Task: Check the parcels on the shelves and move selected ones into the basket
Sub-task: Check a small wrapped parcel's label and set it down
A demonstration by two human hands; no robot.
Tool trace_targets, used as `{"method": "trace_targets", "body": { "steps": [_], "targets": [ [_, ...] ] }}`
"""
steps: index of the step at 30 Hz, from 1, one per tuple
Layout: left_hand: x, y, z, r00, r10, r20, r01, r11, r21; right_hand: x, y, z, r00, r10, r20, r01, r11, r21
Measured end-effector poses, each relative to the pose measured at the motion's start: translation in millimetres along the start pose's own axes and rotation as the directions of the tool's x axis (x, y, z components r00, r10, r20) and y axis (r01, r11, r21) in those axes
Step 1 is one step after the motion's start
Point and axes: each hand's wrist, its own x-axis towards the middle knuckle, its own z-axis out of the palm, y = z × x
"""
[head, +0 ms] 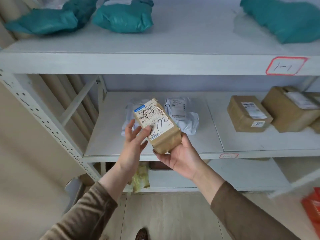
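Note:
A small brown paper parcel point(160, 129) with a white shipping label and black handwriting is held up in front of the middle shelf point(155, 154). My right hand point(180, 153) grips its lower end from below. My left hand point(134, 135) rests against its left side, fingers spread, thumb on the label. Behind the parcel two white plastic mailers point(183, 115) lie on the middle shelf. An orange basket point(312, 208) shows partly at the right edge, low down.
Teal plastic parcels point(123, 16) lie on the top shelf point(155, 64), which carries a red-framed tag "1-1" point(285, 65). Cardboard boxes point(247, 113) stand on the middle shelf at right. A yellow packet point(141, 179) sits on the bottom shelf. Beige curtain at left.

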Motion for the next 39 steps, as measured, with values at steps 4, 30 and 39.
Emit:
{"method": "trace_targets", "body": {
  "steps": [4,30,39],
  "targets": [
    [-7.2,-1.6,17.5,0.983,-0.112,0.145,0.127,0.987,-0.098,-19.6,-6.7,-13.5,1.000,-0.008,0.012,0.008,0.999,-0.031],
    [27.7,-1.9,-58.2,0.987,-0.161,-0.010,0.159,0.981,-0.114,43.4,-6.1,34.1,0.991,-0.113,0.077,0.137,0.813,-0.566],
    [66.3,5.1,-158.8,0.953,-0.130,-0.275,0.119,0.991,-0.057,154.0,54.3,99.4,0.998,0.069,-0.006,-0.061,0.833,-0.549]
  ]
}}
